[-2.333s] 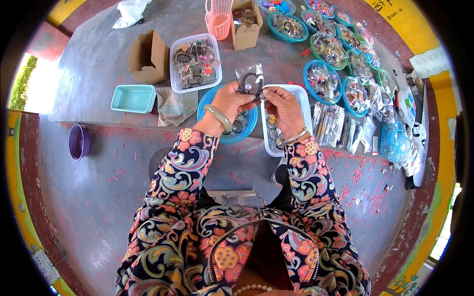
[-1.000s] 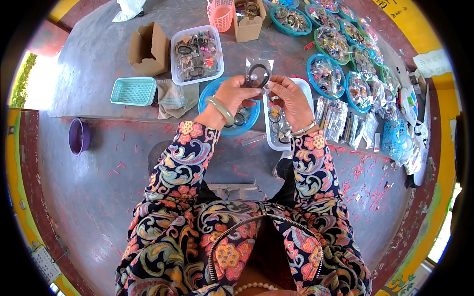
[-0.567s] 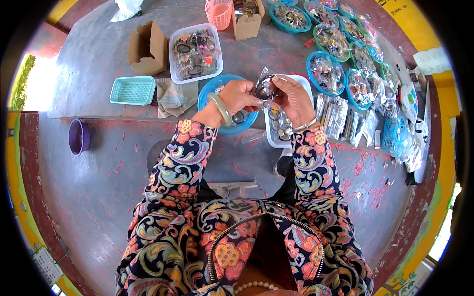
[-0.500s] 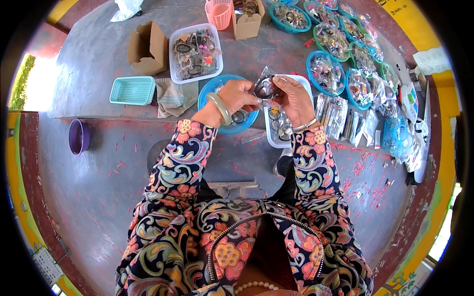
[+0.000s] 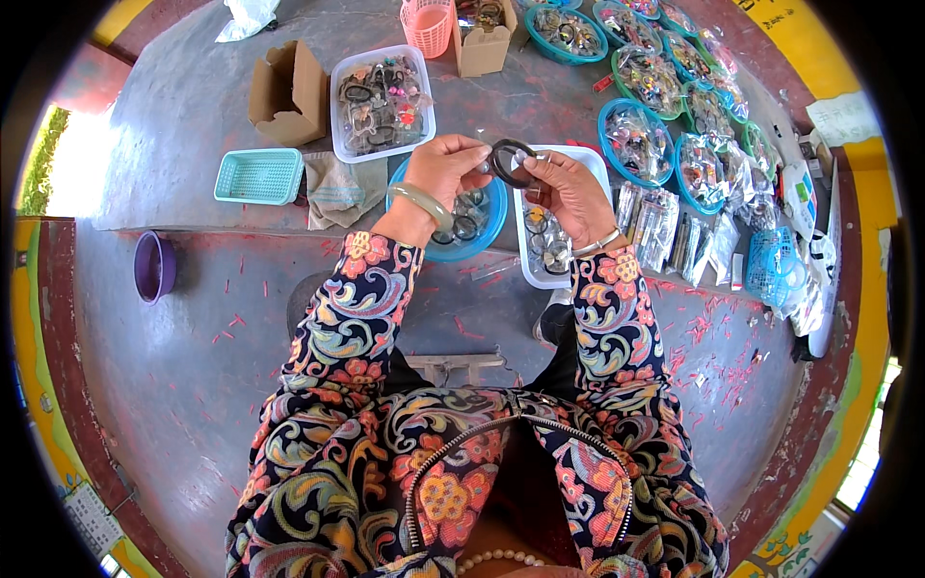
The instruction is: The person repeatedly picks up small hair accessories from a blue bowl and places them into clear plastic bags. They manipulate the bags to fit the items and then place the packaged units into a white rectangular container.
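Raised between my two hands is a black ring-shaped hair tie (image 5: 497,171). My right hand (image 5: 575,197), with a bangle at its wrist, pinches the tie's right side between thumb and fingers. My left hand (image 5: 441,175), wearing a pale green bangle, has its fingertips closed at the tie's left side. A small clear, shiny bit shows there, too small to make out. Below the left hand stands a blue basin (image 5: 495,234) holding dark rings in clear wrapping. Partly hidden under the right hand, a white tray (image 5: 526,268) holds more rings and wrapped pieces.
Beyond the hands are a white tub (image 5: 334,106) of packed hair ties, cardboard boxes (image 5: 289,94) and a pink basket (image 5: 427,27). A mint basket (image 5: 258,177) is at left. Several filled round baskets (image 5: 636,144) and clear packets (image 5: 655,226) crowd the right. A purple bucket (image 5: 154,268) stands lower left.
The hair tie has turned and its ring now shows more openly. My left hand has risen slightly and opened a small gap from my right. Clear film around the tie no longer stands up above it.
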A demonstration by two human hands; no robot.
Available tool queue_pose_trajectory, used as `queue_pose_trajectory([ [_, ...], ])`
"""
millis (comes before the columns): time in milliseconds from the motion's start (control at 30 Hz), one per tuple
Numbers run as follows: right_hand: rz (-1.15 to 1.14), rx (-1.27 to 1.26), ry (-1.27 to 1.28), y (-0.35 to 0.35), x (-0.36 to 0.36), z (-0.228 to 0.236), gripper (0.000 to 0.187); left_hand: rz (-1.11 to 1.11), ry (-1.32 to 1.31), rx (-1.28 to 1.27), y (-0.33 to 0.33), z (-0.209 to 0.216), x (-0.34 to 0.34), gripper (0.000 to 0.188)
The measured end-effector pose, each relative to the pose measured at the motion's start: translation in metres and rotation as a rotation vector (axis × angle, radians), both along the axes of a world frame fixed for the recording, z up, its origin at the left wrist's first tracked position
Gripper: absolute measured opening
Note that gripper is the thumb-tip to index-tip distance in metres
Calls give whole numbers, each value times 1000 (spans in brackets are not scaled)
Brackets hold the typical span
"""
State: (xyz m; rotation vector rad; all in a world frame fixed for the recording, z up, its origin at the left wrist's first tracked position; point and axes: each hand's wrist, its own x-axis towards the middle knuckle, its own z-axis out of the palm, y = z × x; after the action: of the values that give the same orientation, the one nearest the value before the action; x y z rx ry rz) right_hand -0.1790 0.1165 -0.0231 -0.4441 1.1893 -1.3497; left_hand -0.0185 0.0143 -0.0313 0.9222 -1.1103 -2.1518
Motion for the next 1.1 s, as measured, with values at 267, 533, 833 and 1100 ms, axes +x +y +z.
queue_pose_trajectory([
  [267,28,-5,16,0,-4,-4,17,-171,-210,-261,2,7,1,16],
  [533,-27,-36,-27,0,-9,-10,17,-74,-1,99,5,13,0,18],
  [833,22,-30,23,-2,-4,-5,17,-3,27,74,4,5,0,15],
  [1100,22,-51,85,-2,1,1,15,-88,-165,-161,4,8,0,19],
])
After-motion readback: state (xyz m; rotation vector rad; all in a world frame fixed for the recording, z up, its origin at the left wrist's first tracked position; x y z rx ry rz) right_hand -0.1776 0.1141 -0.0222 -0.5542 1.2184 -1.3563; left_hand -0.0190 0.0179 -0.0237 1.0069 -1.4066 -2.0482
